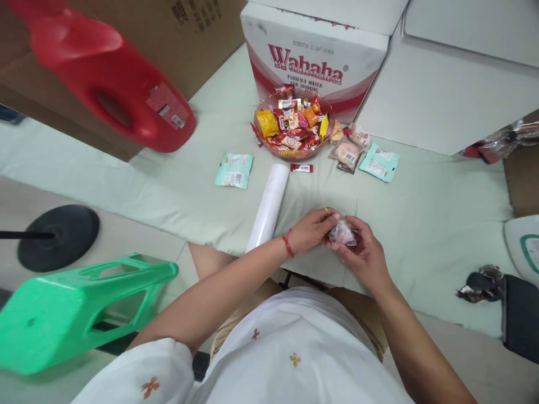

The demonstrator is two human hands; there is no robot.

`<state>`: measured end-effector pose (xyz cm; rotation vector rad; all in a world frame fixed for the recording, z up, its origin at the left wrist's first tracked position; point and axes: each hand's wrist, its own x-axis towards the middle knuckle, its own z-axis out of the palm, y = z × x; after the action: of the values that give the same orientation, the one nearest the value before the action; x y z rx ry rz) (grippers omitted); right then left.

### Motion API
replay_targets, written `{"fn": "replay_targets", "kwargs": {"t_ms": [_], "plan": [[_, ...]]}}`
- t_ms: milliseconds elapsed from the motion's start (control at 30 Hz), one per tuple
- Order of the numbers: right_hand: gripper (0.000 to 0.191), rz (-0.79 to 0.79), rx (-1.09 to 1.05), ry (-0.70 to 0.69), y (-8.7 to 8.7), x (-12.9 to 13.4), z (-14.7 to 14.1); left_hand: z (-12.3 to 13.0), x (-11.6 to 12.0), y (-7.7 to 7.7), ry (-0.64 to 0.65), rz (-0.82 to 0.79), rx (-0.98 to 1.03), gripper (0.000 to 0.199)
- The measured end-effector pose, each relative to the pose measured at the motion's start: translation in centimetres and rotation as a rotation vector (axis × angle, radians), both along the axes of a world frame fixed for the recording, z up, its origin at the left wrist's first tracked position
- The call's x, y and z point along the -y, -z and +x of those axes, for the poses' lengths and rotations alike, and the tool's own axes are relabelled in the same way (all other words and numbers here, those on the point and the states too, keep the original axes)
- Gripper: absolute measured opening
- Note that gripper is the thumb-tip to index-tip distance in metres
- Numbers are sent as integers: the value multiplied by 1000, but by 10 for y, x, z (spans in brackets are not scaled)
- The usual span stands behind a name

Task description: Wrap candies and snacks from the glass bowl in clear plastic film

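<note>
Between my two hands, above the table's near edge, is a small pinkish item in crinkled clear plastic wrap [342,233]; what lies inside cannot be made out. My left hand [314,227] pinches its left side, wearing a ring and a red bracelet. My right hand [367,252] is curled around the right side, thumb below it. Left of my hands a white roll of film [269,205] lies at a slant. Beyond them stand a glass bowl [280,150] heaped with wrapped candies and, closer, a small red candy bar [301,168].
Mint-green packets [234,170] lie left and right of the bowl, with pink-filled clear packets [346,151] beside it. A Wahaha carton [314,62] stands behind. A red jug [122,84] is back left, a green stool [84,308] lower left, a black phone [520,320] at right.
</note>
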<state>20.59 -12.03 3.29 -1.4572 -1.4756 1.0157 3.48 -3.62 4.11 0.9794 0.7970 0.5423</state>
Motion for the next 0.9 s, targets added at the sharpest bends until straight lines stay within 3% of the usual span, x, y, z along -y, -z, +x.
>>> {"fn": "replay_targets", "kwargs": {"t_ms": [100,233,333,467,567,667,767,900], "plan": [[68,234,187,38,1,6,1,2,-1,-2,-99,-143,9,37],[41,440,368,-7,5,8,1,3,6,-8,7,-227,-79,48],[31,324,313,73,6,7,-1,0,16,-13,37,-91,-197,56],[32,-18,-47,135,3,5,-4,-8,29,-16,-54,172,-137,48],[39,-168,-219,107,1,5,-7,-11,34,-9,-49,102,-34,55],[61,-221,-333,94,3,6,-10,-10,38,1,-190,-9,-22,53],[61,-245,-293,98,7,8,-13,-5,44,9,-283,5,-137,36],[44,-246,-146,119,12,12,-20,3,55,6,-256,312,-434,19]]}}
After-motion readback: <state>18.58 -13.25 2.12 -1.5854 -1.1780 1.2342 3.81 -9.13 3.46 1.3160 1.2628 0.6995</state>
